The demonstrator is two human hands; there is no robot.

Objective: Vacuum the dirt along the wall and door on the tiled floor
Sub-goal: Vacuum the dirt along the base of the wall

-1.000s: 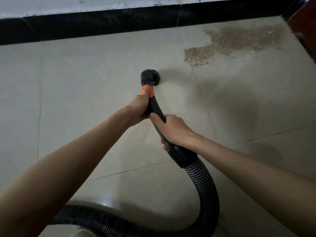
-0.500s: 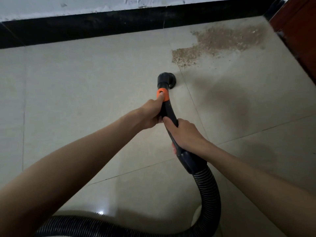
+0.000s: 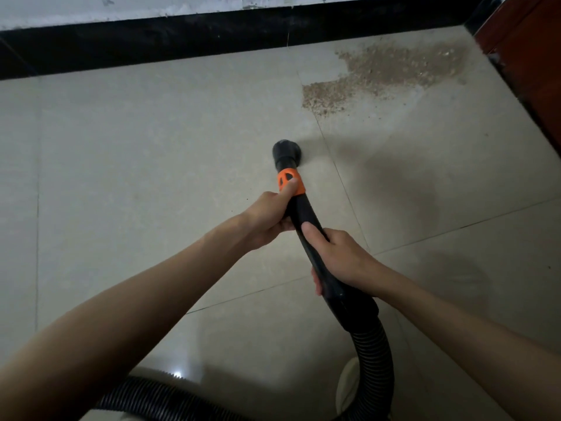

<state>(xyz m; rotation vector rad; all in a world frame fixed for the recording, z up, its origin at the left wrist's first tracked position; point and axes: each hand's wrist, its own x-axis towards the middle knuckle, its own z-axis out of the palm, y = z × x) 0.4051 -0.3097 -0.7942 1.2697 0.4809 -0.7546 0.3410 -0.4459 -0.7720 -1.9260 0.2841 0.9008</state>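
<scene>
A black vacuum hose handle with an orange collar ends in a round nozzle low over the beige tiled floor. My left hand grips the handle just below the collar, thumb on the orange part. My right hand grips the handle further back. A patch of brown dirt lies ahead and to the right of the nozzle, near the black skirting of the wall and the red-brown door. The nozzle stands apart from the dirt.
The ribbed black hose loops down and left along the bottom edge. A pale rounded object shows beside the hose at the bottom. The white wall runs along the top.
The nozzle and both hands have shifted right, closer to the dirt patch, between one second ago and half a second ago. The grip on the handle is unchanged.
</scene>
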